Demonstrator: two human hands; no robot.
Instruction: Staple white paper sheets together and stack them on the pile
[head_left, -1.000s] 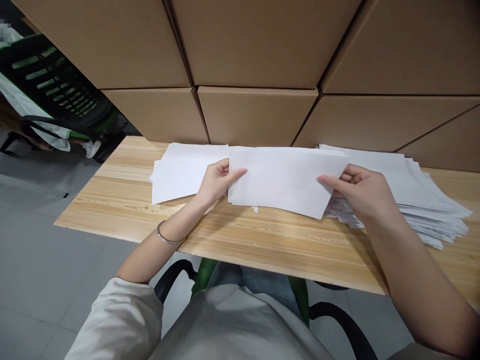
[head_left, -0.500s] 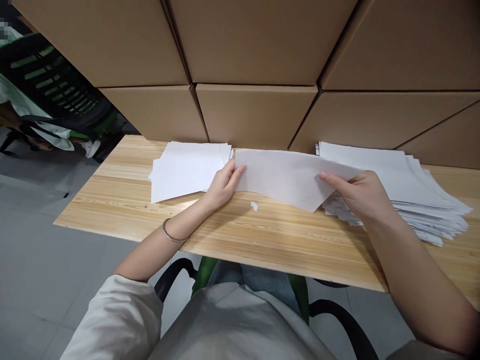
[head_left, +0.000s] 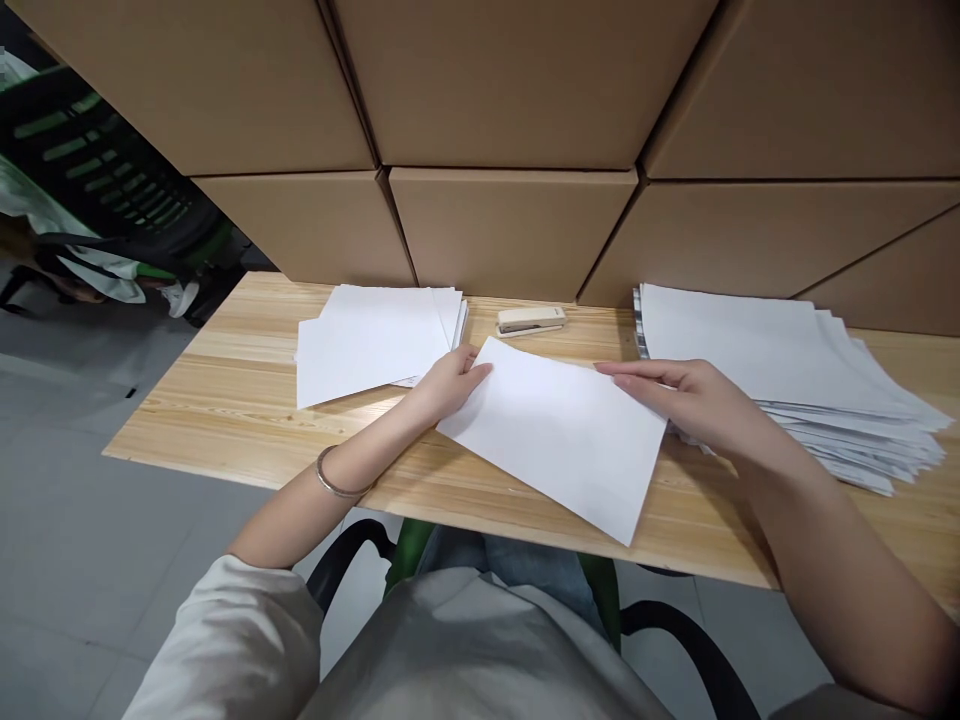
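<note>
Pinched by left hand point(head_left: 452, 382) and right hand point(head_left: 696, 396), paper point(head_left: 559, 435), perhaps several sheets, slants toward the table's point(head_left: 232, 380) front edge. A stapler point(head_left: 531, 320) lies near the back edge.

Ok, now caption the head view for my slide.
Left hand and right hand grip a white sheet between two paper stacks, a stapler lying just beyond.

It looks like an office or packing workspace: a wood-grain table point(head_left: 247, 370) with a beige stapler point(head_left: 531, 320) and paper stacks, large cardboard boxes point(head_left: 510, 225) along its far side, and a mesh-backed chair point(head_left: 112, 165) on grey flooring point(head_left: 67, 520) at left.
</note>
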